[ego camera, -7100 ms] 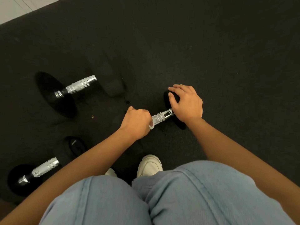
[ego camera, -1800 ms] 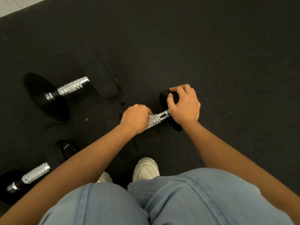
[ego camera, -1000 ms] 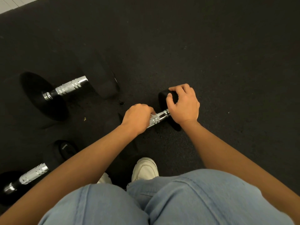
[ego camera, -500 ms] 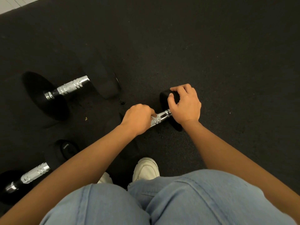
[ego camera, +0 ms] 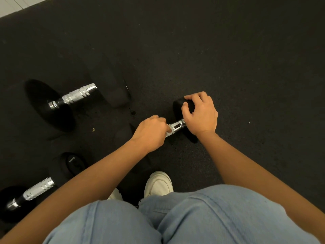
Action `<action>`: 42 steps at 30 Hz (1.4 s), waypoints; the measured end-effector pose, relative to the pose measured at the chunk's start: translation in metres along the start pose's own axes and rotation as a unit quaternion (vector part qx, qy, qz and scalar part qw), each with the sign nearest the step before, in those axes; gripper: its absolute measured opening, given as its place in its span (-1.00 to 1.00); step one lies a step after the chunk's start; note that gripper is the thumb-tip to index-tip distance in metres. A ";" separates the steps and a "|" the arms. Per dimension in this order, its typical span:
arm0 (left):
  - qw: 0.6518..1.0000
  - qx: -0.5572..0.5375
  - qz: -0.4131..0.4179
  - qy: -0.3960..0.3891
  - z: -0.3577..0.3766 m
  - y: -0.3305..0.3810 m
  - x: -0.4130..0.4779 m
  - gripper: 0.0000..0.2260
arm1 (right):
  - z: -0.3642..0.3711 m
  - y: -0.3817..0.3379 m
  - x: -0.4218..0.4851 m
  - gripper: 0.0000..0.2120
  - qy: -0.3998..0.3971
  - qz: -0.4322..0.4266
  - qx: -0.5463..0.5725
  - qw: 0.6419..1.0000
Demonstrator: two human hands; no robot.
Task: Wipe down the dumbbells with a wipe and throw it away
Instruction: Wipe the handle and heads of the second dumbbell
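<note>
A small dumbbell with black heads and a chrome handle (ego camera: 177,125) lies on the dark floor in front of me. My left hand (ego camera: 151,132) is closed around the handle with a white wipe (ego camera: 169,129) wrapped under its fingers; only a small edge of the wipe shows. My right hand (ego camera: 201,113) grips the dumbbell's far black head (ego camera: 180,106) from above. The near head is mostly hidden by my left hand and forearm.
A large dumbbell (ego camera: 77,95) lies at the left, a medium one (ego camera: 37,190) at the lower left. My knees in light jeans fill the bottom, with a white shoe (ego camera: 158,184) between them. Pale tiled floor (ego camera: 12,5) shows at the top-left corner.
My left hand has slid slightly toward the far head along the chrome handle with the wipe. My right hand has stayed on the head. The view has shifted a little.
</note>
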State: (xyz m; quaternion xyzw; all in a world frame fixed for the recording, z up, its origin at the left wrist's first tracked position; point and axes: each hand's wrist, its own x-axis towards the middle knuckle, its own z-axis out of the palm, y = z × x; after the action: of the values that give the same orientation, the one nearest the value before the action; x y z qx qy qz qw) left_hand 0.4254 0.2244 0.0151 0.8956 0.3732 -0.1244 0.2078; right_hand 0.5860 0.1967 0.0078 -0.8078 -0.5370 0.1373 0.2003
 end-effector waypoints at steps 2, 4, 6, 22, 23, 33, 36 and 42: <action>1.000 0.015 0.012 -0.005 0.000 0.002 -0.001 -0.64 | 0.000 0.000 0.000 -0.75 0.001 0.000 0.002 1.000; 0.999 0.035 0.032 -0.002 -0.001 0.005 -0.002 -0.64 | 0.000 -0.001 0.000 -0.75 0.002 0.001 0.002 1.000; 0.997 0.060 0.058 -0.001 -0.001 0.009 -0.004 -0.64 | 0.000 -0.001 0.000 -0.75 0.003 -0.001 0.001 1.000; 0.984 0.149 0.102 -0.004 -0.001 0.014 -0.010 -0.64 | -0.001 -0.003 0.001 -0.76 0.006 -0.002 0.007 1.000; 0.985 0.142 0.099 -0.006 -0.001 0.013 -0.009 -0.64 | -0.001 -0.003 0.000 -0.75 0.006 -0.003 0.007 1.000; 0.997 -0.036 -0.054 -0.034 -0.004 0.011 0.000 -0.65 | -0.001 -0.001 0.001 -0.74 0.003 -0.004 0.003 1.000; 0.989 -0.080 -0.111 -0.046 -0.007 0.002 -0.001 -0.67 | -0.001 -0.001 0.000 -0.75 0.005 -0.003 0.006 1.000; 0.982 -0.106 -0.138 -0.070 -0.008 -0.002 0.009 -0.68 | 0.000 0.000 -0.002 -0.76 0.012 -0.003 0.014 1.000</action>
State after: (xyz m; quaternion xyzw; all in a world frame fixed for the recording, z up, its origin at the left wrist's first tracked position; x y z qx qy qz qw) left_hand 0.4303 0.2351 0.0187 0.7975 0.4884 -0.1742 0.3084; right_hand 0.5854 0.1953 0.0073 -0.8049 -0.5351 0.1346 0.2182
